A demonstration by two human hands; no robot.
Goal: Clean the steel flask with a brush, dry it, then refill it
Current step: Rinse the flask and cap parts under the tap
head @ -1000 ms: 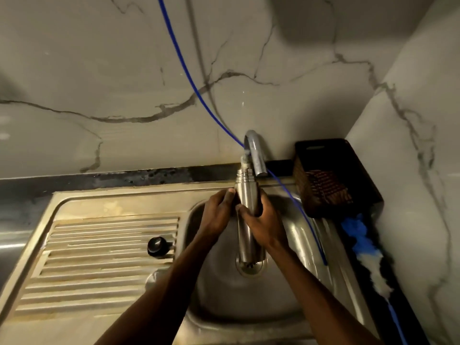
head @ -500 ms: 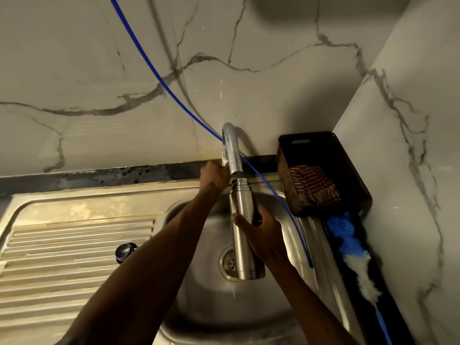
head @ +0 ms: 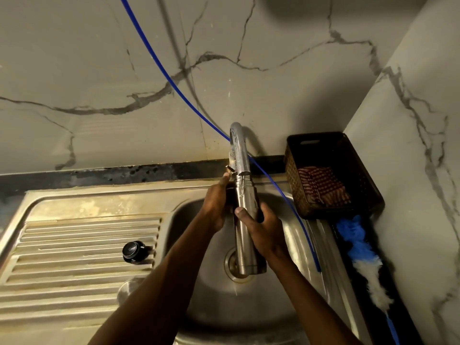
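Observation:
The steel flask [head: 245, 235] stands upright over the sink basin [head: 199, 290], its open mouth right under the curved steel tap [head: 238, 148]. My right hand [head: 261, 230] is wrapped around the flask's middle. My left hand [head: 217, 202] rests against the flask's upper part, fingertips close to the small tap lever [head: 230, 168]; whether it grips the flask I cannot tell. The flask's black cap [head: 134, 251] lies on the ribbed drainboard [head: 74, 245] to the left. A few drops fall below the flask's base.
A dark woven basket [head: 368, 185] holding a red striped cloth [head: 321, 188] sits in the back right corner. A blue and white fluffy brush [head: 361, 260] lies along the right edge. A thin blue hose [head: 174, 83] runs down the marble wall into the sink.
My left hand has come down from the tap lever to the flask's upper part. The flask stays under the spout in my right hand. The view has shifted slightly.

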